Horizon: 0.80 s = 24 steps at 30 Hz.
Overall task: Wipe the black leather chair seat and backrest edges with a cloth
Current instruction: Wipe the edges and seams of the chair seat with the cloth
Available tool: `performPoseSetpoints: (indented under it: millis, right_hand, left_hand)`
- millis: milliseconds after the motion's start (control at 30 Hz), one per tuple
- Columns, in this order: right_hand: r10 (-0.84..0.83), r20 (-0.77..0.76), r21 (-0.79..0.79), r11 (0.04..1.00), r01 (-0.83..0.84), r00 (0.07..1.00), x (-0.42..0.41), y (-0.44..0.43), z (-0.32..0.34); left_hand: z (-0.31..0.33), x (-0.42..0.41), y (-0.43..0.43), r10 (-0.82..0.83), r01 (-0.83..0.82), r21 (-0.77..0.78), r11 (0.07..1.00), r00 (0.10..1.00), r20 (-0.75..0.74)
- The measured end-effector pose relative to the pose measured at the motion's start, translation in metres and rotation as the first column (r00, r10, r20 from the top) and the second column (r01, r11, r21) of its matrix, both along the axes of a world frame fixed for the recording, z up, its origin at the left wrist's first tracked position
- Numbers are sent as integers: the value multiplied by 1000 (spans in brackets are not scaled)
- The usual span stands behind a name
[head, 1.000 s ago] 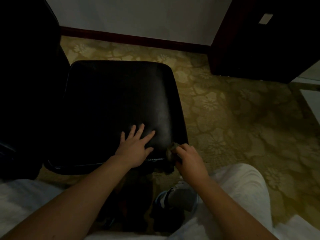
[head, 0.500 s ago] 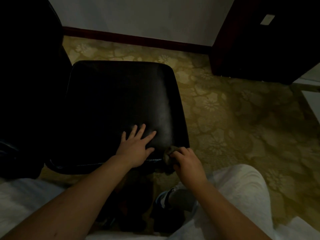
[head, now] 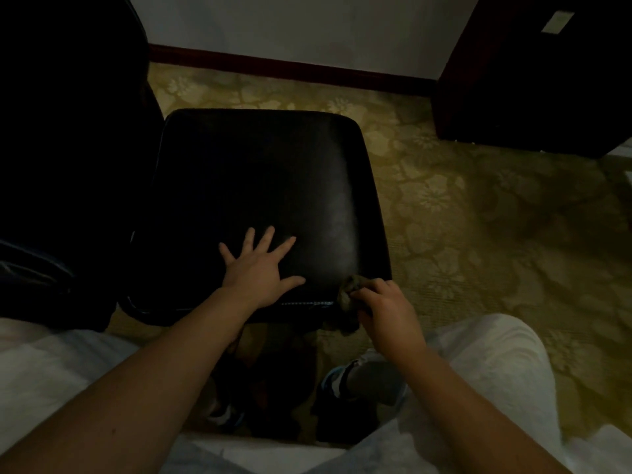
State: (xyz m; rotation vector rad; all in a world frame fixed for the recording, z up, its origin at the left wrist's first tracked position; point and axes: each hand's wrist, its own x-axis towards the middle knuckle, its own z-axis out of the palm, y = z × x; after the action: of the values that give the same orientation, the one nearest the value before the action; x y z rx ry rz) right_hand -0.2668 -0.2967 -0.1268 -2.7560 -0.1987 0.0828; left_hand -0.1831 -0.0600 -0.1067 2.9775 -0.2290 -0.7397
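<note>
**Cloth at the seat's near right corner**

I am looking down on the black leather chair seat [head: 260, 186], which is standing on patterned carpet [head: 478, 234]. The left hand [head: 260, 268] is lying flat on the near part of the seat, fingers straight and spread, grasping nothing. The right hand [head: 386, 309] is clutching the bunched cloth [head: 349, 295], fingers curled round it, and is holding it against the seat's near right corner. The backrest [head: 68, 131] at the left is showing too dark to read.

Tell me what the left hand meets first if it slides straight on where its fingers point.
The way looks free: the left hand lies flat on the black chair seat, fingers aimed at its far edge, with only bare leather ahead. Dim light could hide small things.
</note>
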Motion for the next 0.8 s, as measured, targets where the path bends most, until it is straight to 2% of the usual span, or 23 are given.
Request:
performPoseSetpoints:
  millis: [100, 233, 433, 633, 800]
  right_hand:
    - [-49, 3, 1, 999, 49, 999, 0, -4, 0]
    - [-59, 26, -68, 996, 61, 998, -2, 8, -1]
    - [10, 35, -39, 999, -9, 999, -3, 17, 0]
    - [-127, 25, -78, 989, 129, 992, -4, 13, 1]
    - [-59, 24, -81, 995, 61, 998, -7, 35, 0]
  left_hand:
    - [0, 1, 17, 97, -97, -21, 995, 995, -16]
    - [-5, 0, 20, 82, -83, -21, 996, 996, -17]
    - [-3, 2, 20, 73, -73, -12, 997, 997, -28]
    - [-5, -3, 33, 97, -97, 12, 995, 995, -14]
    - [-6, -2, 30, 104, -104, -6, 995, 994, -29]
